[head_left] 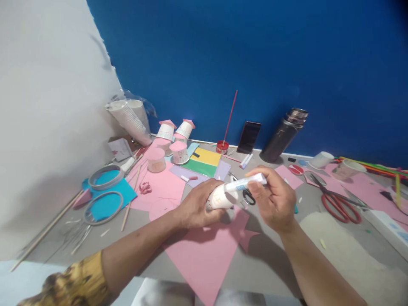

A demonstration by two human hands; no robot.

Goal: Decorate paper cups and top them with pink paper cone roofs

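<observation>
White tube [241, 184] points left, slanting slightly down toward the cup [218, 199].

Dark phone [249, 137] leans by blue wall [255, 51], black flask [281, 139] beside it; red-handled scissors [327, 197] lie further right on grey surface [255, 272].

Wall [248, 51], top: solid blue. Held cup [218, 198], centre: white. Held tube [244, 183], centre: white, blue print. Sleeve [79, 276], lower left: yellow, dark brown blotches. Paper [204, 255], bottom centre: pink. Yellow sheet [208, 156], green sheet [200, 168], mid-frame. Scissors handles [330, 195], right: red. Flask [279, 140], right of centre: black, silver neck.
</observation>
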